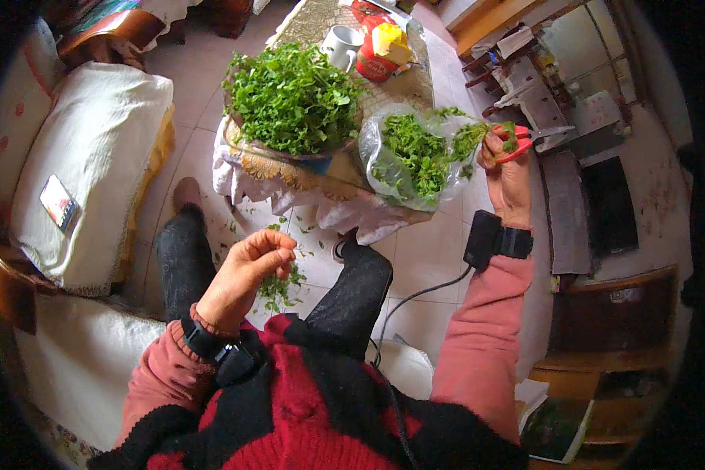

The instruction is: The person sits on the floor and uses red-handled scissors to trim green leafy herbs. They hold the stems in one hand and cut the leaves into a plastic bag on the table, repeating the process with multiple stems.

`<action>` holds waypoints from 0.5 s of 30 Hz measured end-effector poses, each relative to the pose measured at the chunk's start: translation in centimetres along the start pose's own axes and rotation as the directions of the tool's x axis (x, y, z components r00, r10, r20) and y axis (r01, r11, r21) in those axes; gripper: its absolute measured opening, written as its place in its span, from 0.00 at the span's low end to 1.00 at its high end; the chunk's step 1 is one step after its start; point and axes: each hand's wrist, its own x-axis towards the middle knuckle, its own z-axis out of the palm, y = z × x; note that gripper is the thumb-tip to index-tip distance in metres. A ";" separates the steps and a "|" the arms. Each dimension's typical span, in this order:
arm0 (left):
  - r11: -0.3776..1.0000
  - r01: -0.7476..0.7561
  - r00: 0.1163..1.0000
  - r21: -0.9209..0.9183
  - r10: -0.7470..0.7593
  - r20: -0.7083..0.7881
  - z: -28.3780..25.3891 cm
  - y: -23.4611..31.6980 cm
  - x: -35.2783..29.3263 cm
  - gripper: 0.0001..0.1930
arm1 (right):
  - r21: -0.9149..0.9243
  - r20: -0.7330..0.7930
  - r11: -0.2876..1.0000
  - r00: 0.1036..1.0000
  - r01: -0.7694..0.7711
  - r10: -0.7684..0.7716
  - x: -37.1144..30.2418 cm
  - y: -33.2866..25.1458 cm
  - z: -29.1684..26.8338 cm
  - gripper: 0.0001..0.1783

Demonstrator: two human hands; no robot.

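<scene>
Trimming greens over the lap

The right hand is gripping red scissors and a sprig beside the bag on the table; the left hand is pinching leaves, near.

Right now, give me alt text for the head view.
A seated person's right hand holds red-handled scissors and a green sprig over a clear bag of greens; the left hand pinches leaves above the lap. A heaped bowl of greens sits on the table.
</scene>
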 end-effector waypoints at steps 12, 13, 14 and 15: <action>0.948 -0.314 0.947 0.060 0.317 -0.059 0.6 2.6 -2.7 0.07 | 0.089 0.239 0.949 0.931 -0.303 0.275 -9.0 1.1 9.2 0.08; 0.937 -0.339 0.936 0.089 0.345 -0.070 0.7 3.0 -3.0 0.07 | 0.063 0.249 0.953 0.929 -0.296 0.273 -9.7 1.0 9.8 0.08; 0.928 -0.368 0.925 0.068 0.372 -0.072 0.8 3.3 -3.5 0.07 | 0.038 0.259 0.957 0.928 -0.287 0.268 -10.3 1.1 10.5 0.08; 0.898 -0.423 0.901 0.123 0.432 -0.053 1.0 3.7 -3.8 0.08 | 0.015 0.282 0.961 0.924 -0.275 0.260 -10.9 1.1 11.1 0.08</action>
